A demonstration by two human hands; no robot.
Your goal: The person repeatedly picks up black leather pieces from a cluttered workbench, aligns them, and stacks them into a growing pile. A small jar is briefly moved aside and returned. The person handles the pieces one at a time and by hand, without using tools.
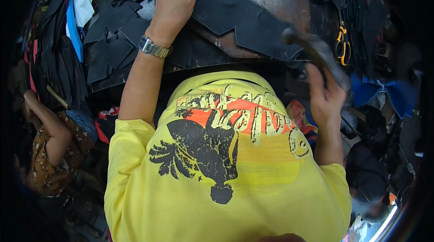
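Cluttered brown worktop (221, 45) | black sheet (262, 31) slants toward worktop's near edge | left hand (174, 9): thumb on sheet, fingers out of frame, grip I can't tell | right hand (326, 95): closed round blurred dark tool (318, 49) | I judge: steadying sheet; next calls for careful aim, thumb clear

A yellow short-sleeved T-shirt (228, 165) printed in black and red is worn, lower centre; a metal-banded wristwatch (155, 48), upper centre-left.
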